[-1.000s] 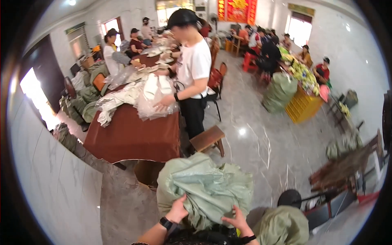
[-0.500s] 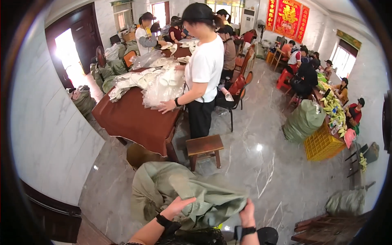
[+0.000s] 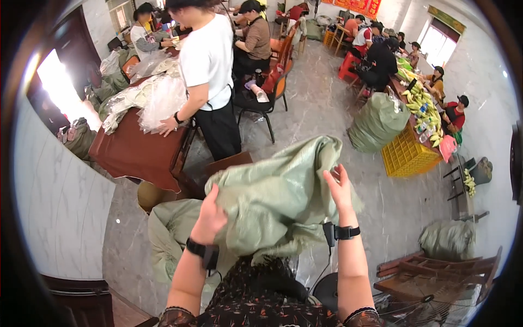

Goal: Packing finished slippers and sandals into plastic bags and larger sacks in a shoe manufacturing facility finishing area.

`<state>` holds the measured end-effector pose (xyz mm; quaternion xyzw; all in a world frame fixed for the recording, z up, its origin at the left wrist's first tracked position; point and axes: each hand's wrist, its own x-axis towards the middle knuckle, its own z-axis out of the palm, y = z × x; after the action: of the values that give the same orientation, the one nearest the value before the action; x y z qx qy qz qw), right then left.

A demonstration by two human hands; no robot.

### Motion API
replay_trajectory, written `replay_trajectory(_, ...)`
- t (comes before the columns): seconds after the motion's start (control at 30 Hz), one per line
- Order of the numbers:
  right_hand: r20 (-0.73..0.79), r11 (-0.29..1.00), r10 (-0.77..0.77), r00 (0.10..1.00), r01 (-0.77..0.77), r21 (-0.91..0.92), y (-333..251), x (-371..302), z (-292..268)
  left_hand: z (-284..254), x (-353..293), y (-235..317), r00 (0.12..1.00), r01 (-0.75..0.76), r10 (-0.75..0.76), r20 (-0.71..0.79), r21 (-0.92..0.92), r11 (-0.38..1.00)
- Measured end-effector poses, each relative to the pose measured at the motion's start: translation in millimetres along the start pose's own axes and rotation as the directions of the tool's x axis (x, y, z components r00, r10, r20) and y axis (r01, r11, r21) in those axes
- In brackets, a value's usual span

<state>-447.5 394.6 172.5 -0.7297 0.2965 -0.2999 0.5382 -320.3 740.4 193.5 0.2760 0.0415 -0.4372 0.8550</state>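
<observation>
A large pale green woven sack [image 3: 267,191] billows up in front of me, its cloth folded and its upper right corner raised. At its left edge is my left hand [image 3: 210,218], one finger pointing up and the others smeared by motion, so its grip cannot be told. My right hand [image 3: 340,188] is open at the sack's right side, fingers apart and palm toward the cloth. More green sack cloth [image 3: 171,229] lies low on the left, below my left hand. Black bands with small devices circle both my wrists.
Ahead left, a person in a white shirt [image 3: 204,60] stands at a brown-covered table [image 3: 136,144] piled with clear plastic bags. A wooden stool [image 3: 229,163] is partly behind the sack. To the right stand a full green sack [image 3: 378,122], a yellow crate [image 3: 411,155] and folded wooden furniture [image 3: 425,278].
The sack has risen from low near the floor and spread out. My hands have moved up and forward, and my right hand has opened from the sack's edge. The view has shifted.
</observation>
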Motion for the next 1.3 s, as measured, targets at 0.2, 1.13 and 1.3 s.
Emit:
replay_trajectory(0.2,0.157,0.884,-0.327,0.932,0.361,-0.297,6,-4,2,84,179,12,0.978,0.010,0.016,0.206,-0.125,0.992)
replay_trajectory(1.13,0.281,0.538,0.186,0.941,-0.337,0.773,39,886,-62,248,903,-46,0.994,-0.110,0.059,0.094,0.919,0.379)
replay_trajectory(1.3,0.262,0.582,0.052,0.964,-0.243,0.776,47,1043,-38,330,1025,46,0.932,-0.304,0.342,0.124,0.779,0.548)
